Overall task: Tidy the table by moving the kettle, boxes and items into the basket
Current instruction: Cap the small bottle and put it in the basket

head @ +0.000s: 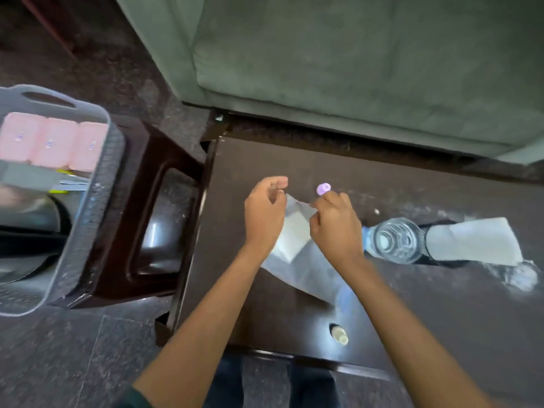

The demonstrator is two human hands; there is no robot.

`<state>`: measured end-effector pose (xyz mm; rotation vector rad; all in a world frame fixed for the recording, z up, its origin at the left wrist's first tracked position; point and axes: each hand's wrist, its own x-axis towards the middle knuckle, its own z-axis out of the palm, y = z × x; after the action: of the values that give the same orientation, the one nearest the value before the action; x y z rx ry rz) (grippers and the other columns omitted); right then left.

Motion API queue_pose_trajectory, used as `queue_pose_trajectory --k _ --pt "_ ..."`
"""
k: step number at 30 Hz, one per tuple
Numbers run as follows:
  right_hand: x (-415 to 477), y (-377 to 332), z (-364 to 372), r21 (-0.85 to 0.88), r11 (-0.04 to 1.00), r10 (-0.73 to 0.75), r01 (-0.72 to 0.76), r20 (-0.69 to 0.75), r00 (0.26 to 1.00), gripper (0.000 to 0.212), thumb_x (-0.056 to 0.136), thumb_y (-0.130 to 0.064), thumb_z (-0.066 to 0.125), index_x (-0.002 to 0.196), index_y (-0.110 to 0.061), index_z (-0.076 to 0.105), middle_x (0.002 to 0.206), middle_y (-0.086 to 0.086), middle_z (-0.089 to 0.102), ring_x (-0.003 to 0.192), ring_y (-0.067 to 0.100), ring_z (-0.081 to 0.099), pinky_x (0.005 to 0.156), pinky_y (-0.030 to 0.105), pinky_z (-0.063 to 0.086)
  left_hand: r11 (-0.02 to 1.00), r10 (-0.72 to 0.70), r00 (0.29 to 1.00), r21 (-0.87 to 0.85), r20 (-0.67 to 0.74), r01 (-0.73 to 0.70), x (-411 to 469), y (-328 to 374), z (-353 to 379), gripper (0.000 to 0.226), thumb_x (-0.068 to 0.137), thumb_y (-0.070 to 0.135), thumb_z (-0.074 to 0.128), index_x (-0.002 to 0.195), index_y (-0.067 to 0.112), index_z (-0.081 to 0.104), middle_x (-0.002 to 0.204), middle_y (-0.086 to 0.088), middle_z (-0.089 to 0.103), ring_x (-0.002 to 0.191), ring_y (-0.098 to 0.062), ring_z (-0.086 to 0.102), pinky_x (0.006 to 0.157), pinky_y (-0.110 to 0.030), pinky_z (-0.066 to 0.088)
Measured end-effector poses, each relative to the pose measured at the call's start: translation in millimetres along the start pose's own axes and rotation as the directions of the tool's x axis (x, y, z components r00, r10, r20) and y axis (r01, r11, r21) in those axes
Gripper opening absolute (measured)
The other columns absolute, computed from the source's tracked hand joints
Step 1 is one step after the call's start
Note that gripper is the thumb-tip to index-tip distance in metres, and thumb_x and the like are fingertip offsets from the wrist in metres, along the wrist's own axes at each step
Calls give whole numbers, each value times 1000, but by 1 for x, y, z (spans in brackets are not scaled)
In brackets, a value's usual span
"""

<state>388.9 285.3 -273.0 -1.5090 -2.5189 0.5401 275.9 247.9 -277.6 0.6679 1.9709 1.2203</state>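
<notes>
On the dark table (441, 319), both hands are on a white plastic bag (297, 231) with something white and flat inside. My left hand (265, 213) has curled fingers and pinches the bag's upper left corner. My right hand (335, 228) pinches its upper right edge. A small purple cap (323, 189) lies on the table just beyond my right fingertips. The grey basket (97, 201) stands to the left on a dark stool (164, 178). It holds three pink boxes (53, 145) and the kettle (29, 222).
A clear water bottle (394, 240) stands right of my right hand, beside a black tissue box (471, 240) with a white tissue. Crumpled clear plastic (521, 275) lies further right. A small bottle (338, 334) sits near the table's front edge. A green sofa (353, 69) is behind the table.
</notes>
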Motion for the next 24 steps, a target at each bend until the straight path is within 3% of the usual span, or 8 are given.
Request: queue_pose_trajectory --k 2,5,8,10,15,18,21,24 --pt "-8 20 -1 9 1000 4 -4 32 999 18 64 7 47 68 3 64 85 17 66 70 36 57 45 38 51 994 -4 999 110 52 -2 9 -7 25 31 88 1 51 115 11 61 116 -4 64 100 -13 61 86 -14 45" --pt "-22 39 -3 13 1000 -24 24 17 1000 19 62 5 49 68 -2 66 73 10 63 67 32 57 41 36 49 937 12 995 347 101 -47 25 -17 62 38 86 9 58 123 14 57 125 -5 58 110 -22 57 97 -34 45" --pt "-37 45 -3 46 998 -46 46 -6 999 33 66 -6 33 69 -6 66 73 6 63 69 28 58 49 33 50 739 36 991 664 133 -116 32 -23 86 44 84 23 64 127 23 55 128 -4 55 116 -27 48 97 -38 35" --pt "-44 47 -2 68 996 -52 53 -11 999 38 67 -9 30 70 -5 68 74 6 65 70 28 60 53 31 50 633 70 986 757 149 -159 33 -24 97 41 83 28 64 124 25 57 124 -6 56 112 -29 47 93 -37 34" --pt "-51 54 -2 88 993 -77 78 -15 997 36 68 -5 33 73 -3 69 77 9 65 73 29 59 51 31 50 604 101 984 777 145 -176 41 -31 105 23 86 29 58 108 25 67 114 -8 59 104 -29 48 86 -36 33" --pt "-65 61 -8 134 990 -46 40 44 998 25 70 -1 46 80 -3 69 84 9 65 80 30 60 48 33 51 639 138 981 745 135 -192 43 -28 103 23 88 31 55 104 20 67 114 -7 59 104 -28 47 86 -36 34" --pt "-91 67 -20 259 959 54 -114 229 972 18 82 -10 49 85 -8 67 89 6 63 83 26 61 59 30 46 701 238 964 666 119 -255 31 -19 92 18 87 29 57 100 20 67 113 -3 60 105 -26 48 83 -30 32" --pt "-134 71 -12 21 985 139 -171 491 860 20 87 -18 48 95 -12 65 105 3 56 97 23 56 72 34 48 694 330 932 632 147 -345 12 -19 75 16 87 33 57 94 22 67 108 2 63 103 -22 50 80 -25 28"
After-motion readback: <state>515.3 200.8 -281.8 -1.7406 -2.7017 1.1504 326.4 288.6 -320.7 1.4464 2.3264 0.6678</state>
